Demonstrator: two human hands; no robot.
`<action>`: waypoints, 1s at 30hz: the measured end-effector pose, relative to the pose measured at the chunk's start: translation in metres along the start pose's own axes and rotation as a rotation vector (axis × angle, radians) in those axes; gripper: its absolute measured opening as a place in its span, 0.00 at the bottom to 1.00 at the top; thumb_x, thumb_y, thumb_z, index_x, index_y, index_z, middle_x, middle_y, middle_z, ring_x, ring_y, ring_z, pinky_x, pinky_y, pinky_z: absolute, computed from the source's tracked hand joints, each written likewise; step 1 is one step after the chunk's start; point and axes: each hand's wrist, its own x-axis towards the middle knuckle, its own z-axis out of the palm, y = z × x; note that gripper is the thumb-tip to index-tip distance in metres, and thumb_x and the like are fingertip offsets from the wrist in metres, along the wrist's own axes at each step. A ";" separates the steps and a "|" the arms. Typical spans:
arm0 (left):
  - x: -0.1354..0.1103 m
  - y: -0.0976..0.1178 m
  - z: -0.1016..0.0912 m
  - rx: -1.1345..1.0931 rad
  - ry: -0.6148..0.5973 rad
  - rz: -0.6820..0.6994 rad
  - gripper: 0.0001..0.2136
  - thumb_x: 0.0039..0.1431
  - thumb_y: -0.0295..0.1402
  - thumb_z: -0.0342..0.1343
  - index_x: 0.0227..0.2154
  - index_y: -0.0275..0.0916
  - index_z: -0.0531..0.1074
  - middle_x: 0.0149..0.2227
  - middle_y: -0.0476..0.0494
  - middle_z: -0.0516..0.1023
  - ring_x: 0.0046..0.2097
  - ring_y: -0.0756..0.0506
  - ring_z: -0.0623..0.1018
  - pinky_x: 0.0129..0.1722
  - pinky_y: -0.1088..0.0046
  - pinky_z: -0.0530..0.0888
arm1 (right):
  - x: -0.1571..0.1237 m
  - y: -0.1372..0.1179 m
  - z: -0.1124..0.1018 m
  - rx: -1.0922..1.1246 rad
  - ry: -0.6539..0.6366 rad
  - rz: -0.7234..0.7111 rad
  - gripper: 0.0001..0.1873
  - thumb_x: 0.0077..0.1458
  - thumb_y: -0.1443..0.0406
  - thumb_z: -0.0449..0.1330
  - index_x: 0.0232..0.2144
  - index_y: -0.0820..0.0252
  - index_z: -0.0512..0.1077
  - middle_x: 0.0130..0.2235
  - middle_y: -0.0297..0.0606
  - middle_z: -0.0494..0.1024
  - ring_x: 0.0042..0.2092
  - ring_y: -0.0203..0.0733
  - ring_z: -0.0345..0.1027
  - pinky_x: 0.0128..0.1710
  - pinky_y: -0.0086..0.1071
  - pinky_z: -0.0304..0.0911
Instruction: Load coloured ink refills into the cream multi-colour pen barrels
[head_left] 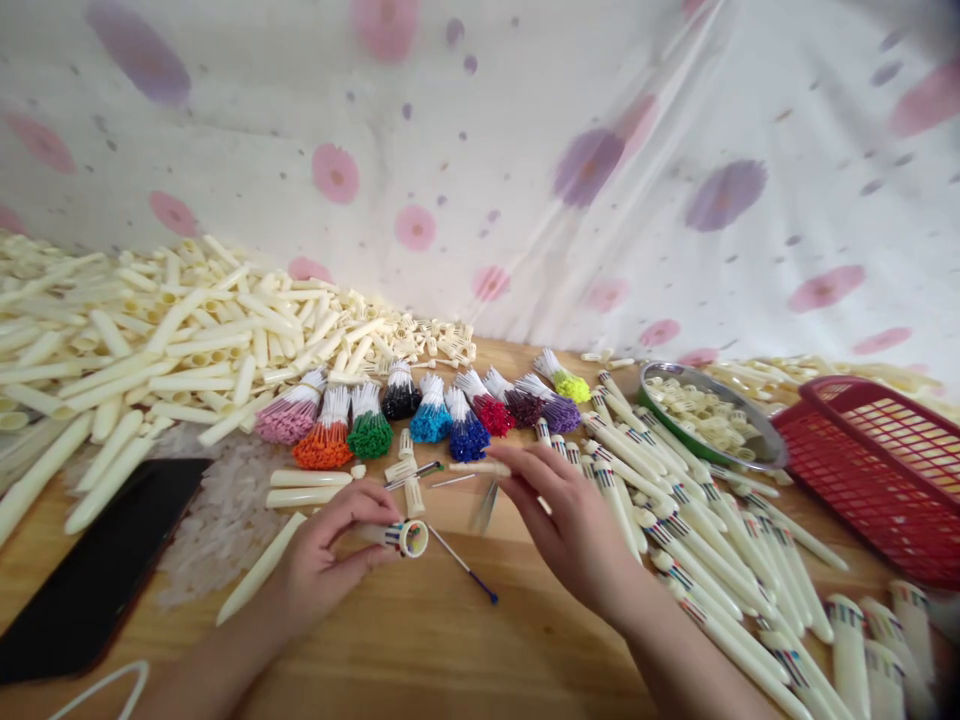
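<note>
Head view: left hand gripped a cream pen barrel, its open rim facing the wearer; right hand pinched a slim cream piece, apart from the barrel. Blue-tipped refill lay between the hands. Tabletop gave room between forearms; pens crowded right hand's outer side, refill bundles edged the far side.

held barrel: smooth plastic | bowl: shiny metal | tabletop: wood
</note>
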 end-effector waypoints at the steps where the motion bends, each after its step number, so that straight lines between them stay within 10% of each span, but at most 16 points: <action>1: -0.001 -0.002 -0.002 0.086 -0.006 0.026 0.07 0.51 0.29 0.60 0.34 0.43 0.75 0.35 0.44 0.75 0.39 0.44 0.75 0.40 0.68 0.71 | -0.002 -0.004 -0.009 0.052 0.004 -0.064 0.14 0.61 0.68 0.48 0.47 0.59 0.66 0.37 0.42 0.72 0.37 0.39 0.68 0.34 0.31 0.64; 30: -0.001 0.006 0.003 0.357 -0.093 0.057 0.13 0.51 0.24 0.58 0.39 0.47 0.73 0.39 0.47 0.77 0.42 0.46 0.76 0.42 0.74 0.72 | -0.009 -0.011 0.011 0.417 -0.308 -0.070 0.10 0.59 0.67 0.51 0.44 0.62 0.58 0.29 0.32 0.68 0.28 0.32 0.62 0.27 0.24 0.59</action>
